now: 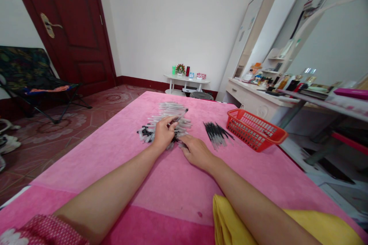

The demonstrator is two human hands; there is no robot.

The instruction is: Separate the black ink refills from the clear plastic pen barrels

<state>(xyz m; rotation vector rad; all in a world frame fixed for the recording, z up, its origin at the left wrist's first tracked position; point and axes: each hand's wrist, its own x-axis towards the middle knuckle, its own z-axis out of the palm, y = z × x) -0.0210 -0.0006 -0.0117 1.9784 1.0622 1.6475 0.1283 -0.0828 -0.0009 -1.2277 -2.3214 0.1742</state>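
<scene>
near the middle of the frame, the tubes (172, 108) lie mostly side by side, perhaps so single ones lift easily; right of them, the dark sticks (214, 134) lie bunched apart, likely to keep kinds separate, near the basket (267, 146). the left hand (163, 133), fingers bent, seems to pinch a pen (183, 114); the right hand (199, 152) curls loosely at the tubes' near edge, its grip unclear.

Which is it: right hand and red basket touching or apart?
Apart: the head view shows pink cloth between right hand and red basket.
</scene>
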